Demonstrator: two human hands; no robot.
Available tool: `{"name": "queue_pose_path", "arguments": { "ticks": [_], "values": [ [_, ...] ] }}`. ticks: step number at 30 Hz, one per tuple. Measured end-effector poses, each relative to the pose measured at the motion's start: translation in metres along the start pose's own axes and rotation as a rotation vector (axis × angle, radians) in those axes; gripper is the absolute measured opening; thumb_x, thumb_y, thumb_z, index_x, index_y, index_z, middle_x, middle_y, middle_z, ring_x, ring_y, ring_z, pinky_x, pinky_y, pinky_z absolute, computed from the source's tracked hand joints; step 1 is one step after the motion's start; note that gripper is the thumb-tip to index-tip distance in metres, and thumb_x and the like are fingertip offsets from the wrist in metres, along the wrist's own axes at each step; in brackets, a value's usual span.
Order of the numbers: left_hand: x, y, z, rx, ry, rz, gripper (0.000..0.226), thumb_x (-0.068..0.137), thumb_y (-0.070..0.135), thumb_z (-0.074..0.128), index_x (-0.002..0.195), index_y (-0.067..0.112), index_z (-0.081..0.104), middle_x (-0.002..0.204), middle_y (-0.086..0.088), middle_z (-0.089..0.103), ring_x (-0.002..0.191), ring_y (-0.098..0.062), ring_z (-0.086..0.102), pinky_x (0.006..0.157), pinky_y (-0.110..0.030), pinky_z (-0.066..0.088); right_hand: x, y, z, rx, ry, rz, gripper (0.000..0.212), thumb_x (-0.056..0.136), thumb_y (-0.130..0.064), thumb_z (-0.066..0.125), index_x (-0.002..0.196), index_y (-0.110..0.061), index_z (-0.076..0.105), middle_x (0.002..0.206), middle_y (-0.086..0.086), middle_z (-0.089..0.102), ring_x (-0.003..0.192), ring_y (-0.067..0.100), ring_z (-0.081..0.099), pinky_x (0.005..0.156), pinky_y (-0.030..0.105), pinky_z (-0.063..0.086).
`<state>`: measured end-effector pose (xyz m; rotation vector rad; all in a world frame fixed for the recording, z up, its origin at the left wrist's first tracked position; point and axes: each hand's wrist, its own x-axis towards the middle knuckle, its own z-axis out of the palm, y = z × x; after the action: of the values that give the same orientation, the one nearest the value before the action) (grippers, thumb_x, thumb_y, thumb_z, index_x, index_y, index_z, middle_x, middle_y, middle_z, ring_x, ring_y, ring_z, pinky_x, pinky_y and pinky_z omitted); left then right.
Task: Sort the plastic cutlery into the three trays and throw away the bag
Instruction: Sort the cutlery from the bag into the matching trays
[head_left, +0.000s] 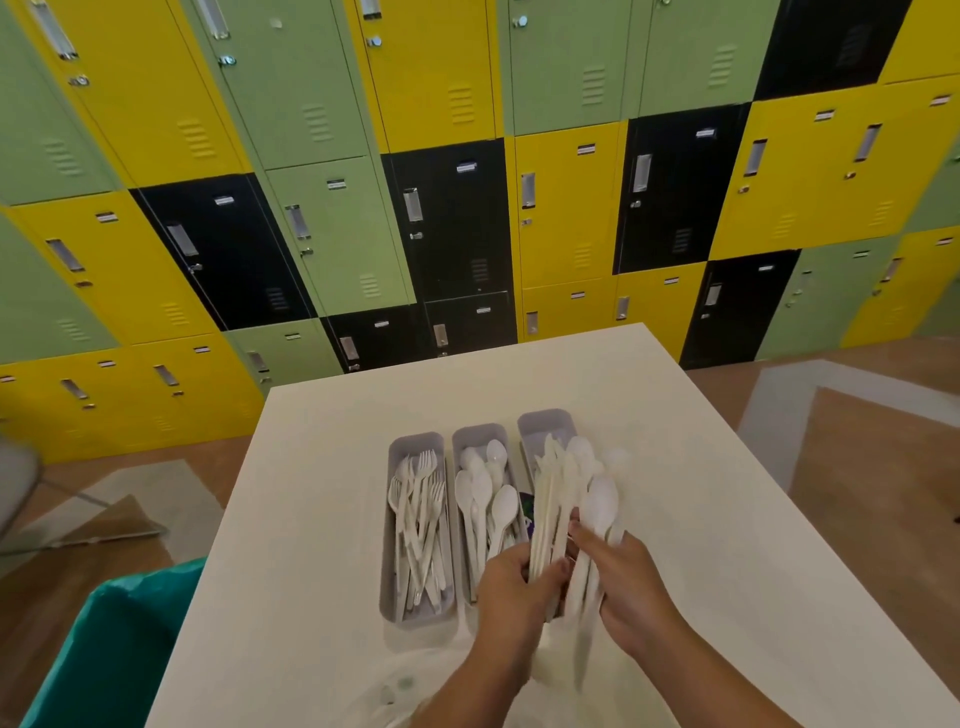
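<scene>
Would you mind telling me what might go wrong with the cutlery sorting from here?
Both hands, left and right, grip one mixed bundle of knives and spoons above the right tray; spoons could fall in with the knives. The bundle is loosely fanned, so pieces may slip onto the table.

Worktop (322, 519): three long grey plastic trays side by side at its middle.
Left tray (393, 571): white plastic forks (421, 519) inside.
Middle tray (460, 519): white plastic spoons (485, 499) inside, just right of the left tray.
Right tray (545, 423): farthest right, partly behind a bundle of white plastic cutlery (566, 509).
Thin clear plastic bag (395, 686): on the worktop's near edge, in front of the trays.
Teal-lined bin (104, 649): on the floor, near left of the worktop.
Metal lockers (467, 208): far side, behind the worktop.
</scene>
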<state>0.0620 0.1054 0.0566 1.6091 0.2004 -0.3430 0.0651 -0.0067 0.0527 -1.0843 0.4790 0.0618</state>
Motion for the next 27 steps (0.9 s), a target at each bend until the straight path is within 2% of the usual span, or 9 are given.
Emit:
{"name": "queue_pose_path", "arguments": {
  "ticks": [2, 5, 8, 11, 13, 17, 20, 24, 27],
  "values": [
    [0.009, 0.0, 0.007, -0.067, 0.024, -0.049, 0.013, 0.089, 0.001, 0.059, 0.087, 0.005, 0.071, 0.077, -0.017, 0.073, 0.07, -0.029, 0.07, 0.071, -0.039, 0.059, 0.009, -0.004, -0.007, 0.079, -0.005, 0.03, 0.018, 0.092, -0.005, 0.053, 0.106, -0.005, 0.064, 0.098, 0.015, 0.074, 0.092, 0.026, 0.071, 0.076, 0.04, 0.058],
    [0.02, -0.004, 0.01, -0.094, 0.041, -0.088, 0.015, 0.092, 0.002, 0.055, 0.083, 0.002, 0.067, 0.069, -0.013, 0.07, 0.061, -0.022, 0.069, 0.061, -0.03, 0.057, 0.017, -0.008, -0.016, 0.097, 0.006, 0.024, 0.023, 0.094, -0.004, 0.048, 0.115, 0.0, 0.056, 0.111, 0.017, 0.068, 0.103, 0.022, 0.066, 0.084, 0.032, 0.051],
    [0.033, 0.0, 0.016, -0.128, 0.063, -0.128, 0.016, 0.095, 0.005, 0.051, 0.088, -0.003, 0.063, 0.068, -0.015, 0.069, 0.053, -0.019, 0.067, 0.051, -0.023, 0.055, 0.023, -0.011, -0.027, 0.091, 0.021, 0.018, 0.024, 0.095, -0.004, 0.048, 0.117, 0.001, 0.056, 0.11, 0.017, 0.067, 0.103, 0.022, 0.065, 0.08, 0.027, 0.052],
    [0.052, 0.005, 0.024, -0.135, 0.086, -0.156, 0.02, 0.097, 0.007, 0.046, 0.088, -0.004, 0.06, 0.071, -0.017, 0.068, 0.052, -0.019, 0.066, 0.049, -0.022, 0.054, 0.026, -0.011, -0.034, 0.072, 0.012, 0.027, 0.018, 0.094, -0.004, 0.049, 0.108, -0.003, 0.059, 0.103, 0.014, 0.07, 0.09, 0.017, 0.071, 0.066, 0.02, 0.056],
    [0.064, 0.01, 0.029, -0.136, 0.093, -0.167, 0.025, 0.099, 0.011, 0.041, 0.086, -0.001, 0.059, 0.07, -0.013, 0.068, 0.052, -0.015, 0.066, 0.053, -0.023, 0.055, 0.026, -0.012, -0.037, 0.06, -0.012, 0.026, 0.016, 0.094, -0.004, 0.048, 0.105, -0.005, 0.06, 0.097, 0.011, 0.073, 0.083, 0.014, 0.073, 0.068, 0.022, 0.055],
    [0.093, 0.017, 0.04, -0.168, 0.094, -0.244, 0.029, 0.102, 0.015, 0.034, 0.089, 0.0, 0.055, 0.077, -0.014, 0.065, 0.066, -0.022, 0.066, 0.07, -0.032, 0.054, 0.027, -0.017, -0.043, 0.064, -0.022, 0.026, 0.018, 0.094, -0.004, 0.049, 0.108, -0.004, 0.06, 0.1, 0.013, 0.073, 0.093, 0.02, 0.071, 0.075, 0.029, 0.052],
    [0.102, 0.015, 0.046, -0.102, 0.08, -0.282, 0.024, 0.098, 0.005, 0.035, 0.095, -0.004, 0.057, 0.079, -0.014, 0.065, 0.071, -0.025, 0.064, 0.07, -0.031, 0.053, 0.029, -0.019, -0.046, 0.084, -0.014, 0.034, 0.019, 0.093, -0.005, 0.05, 0.11, -0.004, 0.06, 0.099, 0.013, 0.073, 0.093, 0.021, 0.071, 0.076, 0.029, 0.053],
    [0.102, 0.012, 0.051, -0.037, 0.105, -0.263, 0.023, 0.093, -0.003, 0.041, 0.085, 0.004, 0.061, 0.078, -0.008, 0.064, 0.072, -0.019, 0.061, 0.069, -0.028, 0.052, 0.029, -0.018, -0.049, 0.082, -0.017, 0.046, 0.018, 0.094, -0.004, 0.05, 0.108, -0.005, 0.061, 0.093, 0.009, 0.075, 0.089, 0.02, 0.072, 0.072, 0.028, 0.053],
    [0.101, 0.013, 0.051, 0.085, 0.094, -0.213, 0.03, 0.089, -0.004, 0.044, 0.072, 0.013, 0.062, 0.077, -0.01, 0.065, 0.076, -0.028, 0.063, 0.07, -0.032, 0.052, 0.029, -0.017, -0.049, 0.106, -0.022, 0.067, 0.018, 0.094, -0.005, 0.05, 0.108, -0.006, 0.062, 0.097, 0.012, 0.074, 0.093, 0.024, 0.071, 0.072, 0.029, 0.054]
  ]
}}
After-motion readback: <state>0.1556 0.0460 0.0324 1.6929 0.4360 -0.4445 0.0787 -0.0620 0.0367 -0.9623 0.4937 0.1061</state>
